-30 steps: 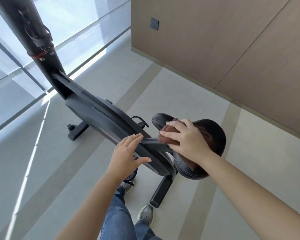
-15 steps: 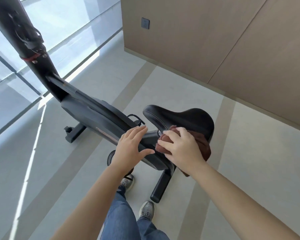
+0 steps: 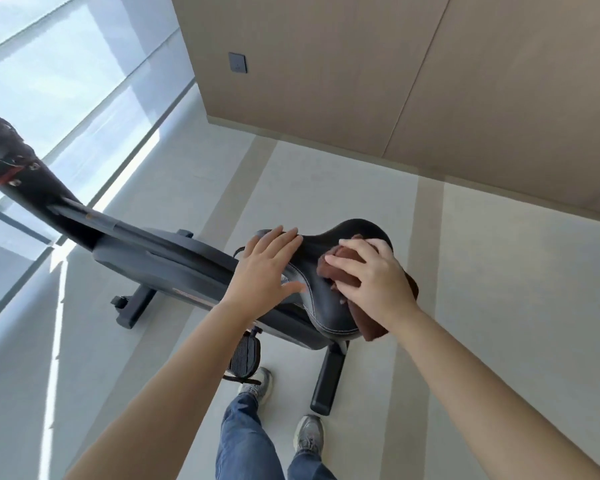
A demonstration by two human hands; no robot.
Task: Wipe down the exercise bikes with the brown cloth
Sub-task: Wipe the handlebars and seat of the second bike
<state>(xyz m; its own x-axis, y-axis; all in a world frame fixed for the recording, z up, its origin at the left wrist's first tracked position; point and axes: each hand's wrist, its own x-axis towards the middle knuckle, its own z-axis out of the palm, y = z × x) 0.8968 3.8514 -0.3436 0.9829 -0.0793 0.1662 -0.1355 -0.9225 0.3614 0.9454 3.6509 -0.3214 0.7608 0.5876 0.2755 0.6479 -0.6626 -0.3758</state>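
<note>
Head view. Exercise bike (image 3: 174, 261): black, lying across the frame from 9 o'clock toward centre; saddle (image 3: 321, 296) at centre, pedal (image 3: 245, 355) at 6 o'clock of it.

Brown cloth (image 3: 340, 271): bunched on the saddle's top, a loose tail hanging off the saddle's edge at 5 o'clock.

Right hand (image 3: 371, 282): lying on the cloth, fingers spread and curled over it, pressing it to the saddle; the cloth is sitting under the palm and is showing at 9 o'clock of the fingertips.

Left hand (image 3: 267, 271): flat and open, holding nothing, bracing the saddle's narrow nose at 9 o'clock of the cloth, near it but not touching it.

Step in hand, judged: wiping the saddle. Doing it well is calling for steady downward pressure, overlapping strokes from nose to rear, the tail gathered in, and the left hand steadying the seat.
</note>
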